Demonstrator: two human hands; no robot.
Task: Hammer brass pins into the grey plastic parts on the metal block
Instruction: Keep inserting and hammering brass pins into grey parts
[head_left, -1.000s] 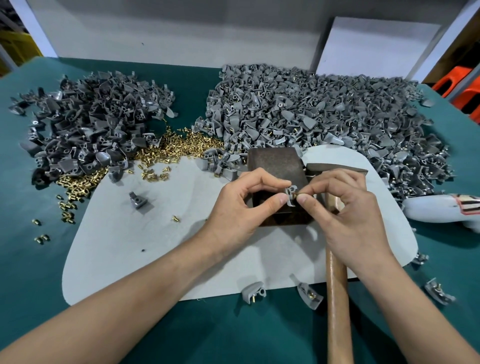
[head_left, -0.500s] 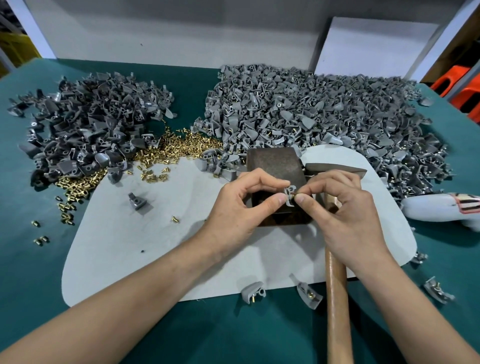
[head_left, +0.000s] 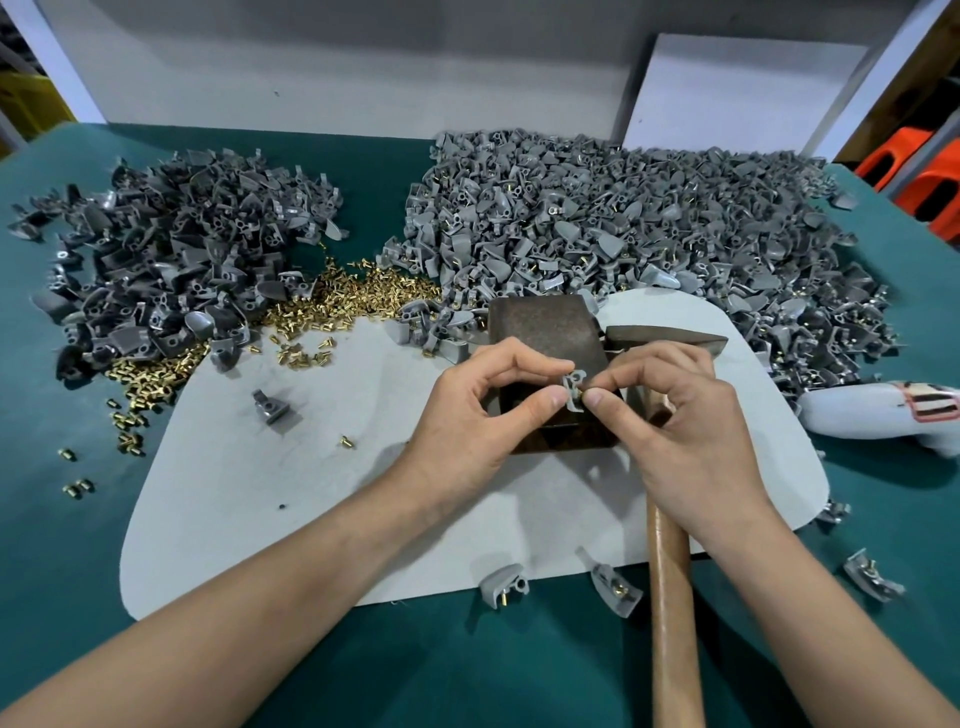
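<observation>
Grey plastic parts that carry a brass pin lie nearest, scattered on the green counter along the near edge of the pale mat. A hammer lies with its wooden handle running away from the person and passing under the right hand. Its dark head sits crosswise just right of the metal block.

Over the near half of that block, the left hand and the right hand pinch one grey plastic part between thumb and forefinger, each from its own side. It stands on end, long axis running near to far in the view, holed face turned up toward the camera. Whether it touches the block I cannot tell.

Farther left on the mat lie a lone part and a single pin. Beyond, loose brass pins spill between a dark pile at left and a larger, lighter pile at right. A white object at the right edge bears a red-and-black label too blurred to read.
</observation>
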